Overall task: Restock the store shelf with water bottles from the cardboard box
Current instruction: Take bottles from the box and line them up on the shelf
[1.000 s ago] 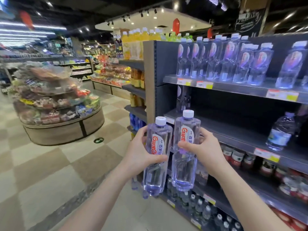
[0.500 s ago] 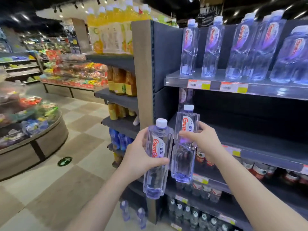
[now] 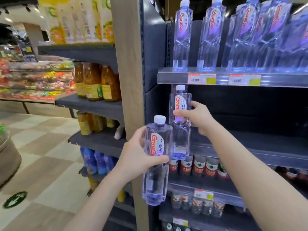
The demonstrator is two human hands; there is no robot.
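I hold two tall clear water bottles with white caps and red-lettered labels. My left hand [image 3: 138, 157] grips one bottle [image 3: 155, 177] by its middle, upright, in front of the shelf's wooden end post. My right hand [image 3: 198, 119] grips the other bottle [image 3: 180, 134] higher up and farther in, its base just above the front lip of the dark middle shelf [image 3: 250, 147] at its left end. That shelf looks bare behind the bottle. The upper shelf [image 3: 171, 77] carries a row of the same bottles. The cardboard box is not in view.
The wooden end post [image 3: 128, 80] stands just left of the bottles. Left of it, side shelves hold orange juice bottles [image 3: 93, 82]. Below the middle shelf are small red-labelled bottles [image 3: 196, 165] and more beneath. Checkered floor [image 3: 41, 147] opens to the left.
The view has closed in on the shelf. My right hand has carried its bottle up and forward to the middle shelf's left end. My left hand keeps its bottle lower, by the end post.
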